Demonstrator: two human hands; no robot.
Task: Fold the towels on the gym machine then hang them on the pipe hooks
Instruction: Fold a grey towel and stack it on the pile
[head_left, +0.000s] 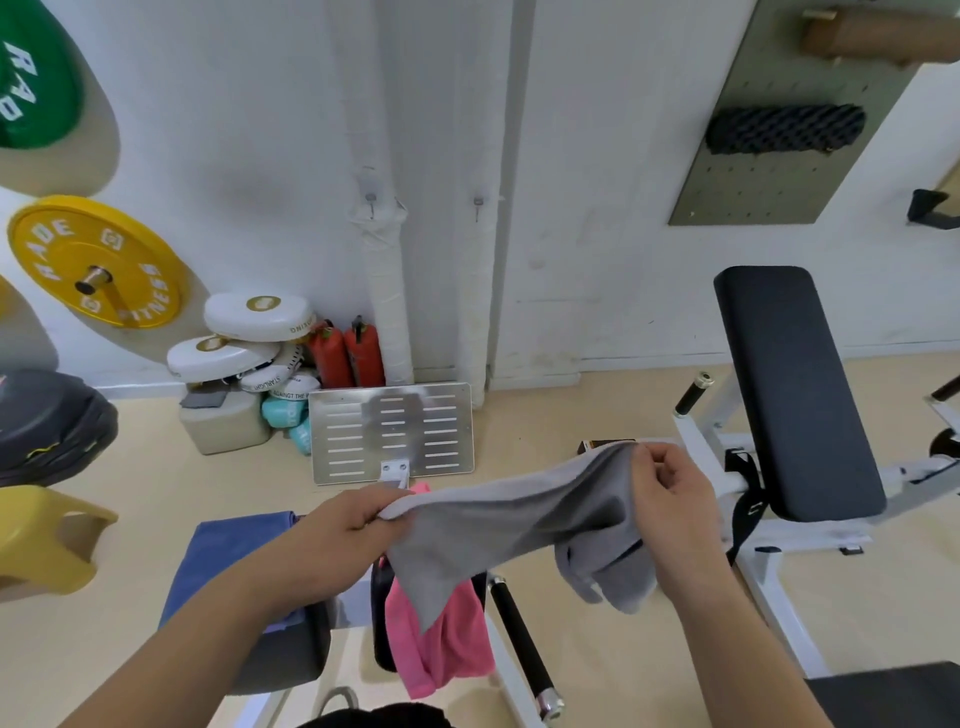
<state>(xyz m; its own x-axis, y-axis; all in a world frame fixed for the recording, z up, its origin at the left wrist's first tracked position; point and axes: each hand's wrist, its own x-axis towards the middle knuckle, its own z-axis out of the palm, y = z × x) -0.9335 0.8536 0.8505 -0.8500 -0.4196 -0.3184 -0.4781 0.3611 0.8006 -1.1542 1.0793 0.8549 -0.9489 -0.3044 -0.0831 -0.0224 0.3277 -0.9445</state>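
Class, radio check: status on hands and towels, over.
Left hand, right hand grip grey towel, stretched between them. Pink towel, blue towel lie on machine. Pipe hooks bare, path clear.

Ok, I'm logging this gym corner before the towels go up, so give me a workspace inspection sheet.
Surface: gym machine, blue towel lying on its pad.
Job's things: grey towel stretched in the air; pink towel draped on the machine; both pipe hooks bare.
Clutter: boxing pads, fire extinguishers.
Grippers: left hand and right hand each grip a grey towel end.
Cables: nothing seen.
Surroundings: yellow weight plate, black bench, pegboard.
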